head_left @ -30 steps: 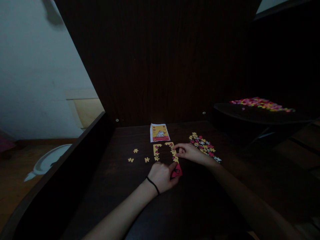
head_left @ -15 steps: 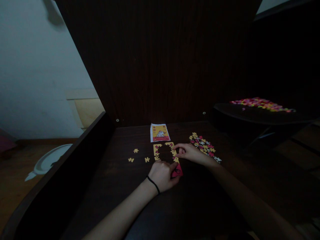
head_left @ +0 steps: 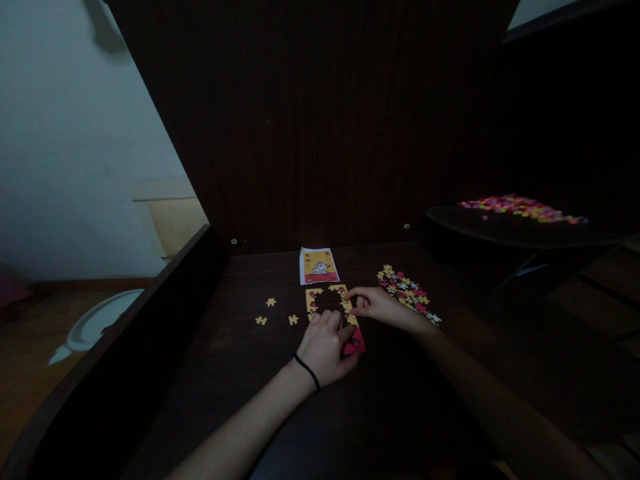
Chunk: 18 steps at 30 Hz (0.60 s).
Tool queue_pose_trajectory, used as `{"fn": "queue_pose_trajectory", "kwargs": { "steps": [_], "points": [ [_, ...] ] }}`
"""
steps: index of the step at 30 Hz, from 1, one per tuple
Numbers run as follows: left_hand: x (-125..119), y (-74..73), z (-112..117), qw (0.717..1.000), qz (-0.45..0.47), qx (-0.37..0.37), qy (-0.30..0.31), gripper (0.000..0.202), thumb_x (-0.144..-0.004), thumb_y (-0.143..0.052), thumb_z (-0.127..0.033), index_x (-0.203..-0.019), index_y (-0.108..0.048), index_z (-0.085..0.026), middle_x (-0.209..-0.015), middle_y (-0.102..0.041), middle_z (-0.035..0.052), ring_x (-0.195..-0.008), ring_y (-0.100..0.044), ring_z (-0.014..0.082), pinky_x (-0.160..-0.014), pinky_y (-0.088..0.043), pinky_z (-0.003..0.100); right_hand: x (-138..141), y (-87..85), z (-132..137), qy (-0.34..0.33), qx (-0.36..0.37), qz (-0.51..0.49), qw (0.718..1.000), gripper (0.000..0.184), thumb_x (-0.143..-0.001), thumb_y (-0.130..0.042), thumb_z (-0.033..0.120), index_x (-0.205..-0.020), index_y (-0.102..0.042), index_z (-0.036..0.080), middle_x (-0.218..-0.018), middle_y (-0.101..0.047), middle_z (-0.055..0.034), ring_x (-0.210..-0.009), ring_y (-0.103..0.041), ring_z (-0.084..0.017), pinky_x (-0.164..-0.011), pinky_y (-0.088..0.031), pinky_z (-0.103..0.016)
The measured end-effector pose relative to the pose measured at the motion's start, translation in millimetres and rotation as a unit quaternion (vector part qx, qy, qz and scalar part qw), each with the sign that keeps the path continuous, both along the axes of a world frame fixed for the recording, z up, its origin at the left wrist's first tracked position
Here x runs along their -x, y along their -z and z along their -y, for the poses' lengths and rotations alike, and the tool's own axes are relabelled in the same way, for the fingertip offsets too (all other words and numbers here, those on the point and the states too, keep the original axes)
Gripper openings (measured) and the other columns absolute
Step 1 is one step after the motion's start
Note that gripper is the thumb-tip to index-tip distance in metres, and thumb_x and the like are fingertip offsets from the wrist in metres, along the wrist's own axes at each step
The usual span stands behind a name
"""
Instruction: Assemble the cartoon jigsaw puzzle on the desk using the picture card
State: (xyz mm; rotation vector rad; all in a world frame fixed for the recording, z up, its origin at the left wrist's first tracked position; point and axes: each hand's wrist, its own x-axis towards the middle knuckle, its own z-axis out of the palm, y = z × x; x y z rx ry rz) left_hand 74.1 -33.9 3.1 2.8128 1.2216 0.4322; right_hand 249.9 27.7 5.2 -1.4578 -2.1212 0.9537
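A partly joined jigsaw puzzle [head_left: 315, 292] lies on the dark tabletop, its yellow border pieces framing a bare middle and a red corner at the lower right. My left hand [head_left: 326, 345] spans the lower part, thumb and index finger gripping the red corner [head_left: 355, 343]; its other fingers hide the lower left. My right hand [head_left: 376, 305] has thumb and index finger against the puzzle's right border, the other fingers curled in. Just behind the puzzle is a printed picture [head_left: 320, 265] of a white animal on yellow and red.
Loose yellow pieces [head_left: 293, 320] lie to the left. A heap of mixed pieces [head_left: 407, 290] sits right, close to my right forearm. A raised board [head_left: 195, 267] edges the table at left, a dark panel [head_left: 320, 133] behind. Colourful small items [head_left: 523, 208] cover a stand at far right.
My left hand's middle fingers have lifted and stretched slightly forward, while its thumb and index finger stay at the red corner. My right hand keeps nearly the same place.
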Motion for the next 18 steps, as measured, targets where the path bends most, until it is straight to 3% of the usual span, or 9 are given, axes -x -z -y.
{"fn": "queue_pose_trajectory", "kwargs": {
  "steps": [10,18],
  "points": [
    [1.6,6.5,-3.9,0.997,0.066,0.002,0.036,0.033,-0.072,-0.055,-0.035,-0.100,-0.055,-0.017,-0.115,-0.047,0.0087,-0.106,-0.040,0.0245,-0.090,-0.034,0.037,-0.5,-2.8,0.9,-0.005,0.000,0.010,1.000,0.029,-0.068,-0.060,0.025,-0.093,-0.060,0.012,-0.057,-0.051,0.0028,-0.052,-0.046,-0.009,-0.049,-0.034,-0.021],
    [1.6,4.2,-3.8,0.997,0.059,0.015,0.041,0.031,-0.076,-0.052,-0.035,-0.103,-0.053,-0.018,-0.117,-0.051,0.0067,-0.105,-0.044,0.0234,-0.088,-0.035,0.039,-2.5,1.6,-0.5,-0.013,-0.004,0.000,1.000,0.030,-0.069,-0.060,0.027,-0.094,-0.059,0.012,-0.057,-0.051,0.0033,-0.051,-0.045,-0.009,-0.048,-0.034,-0.020]
  ]
}}
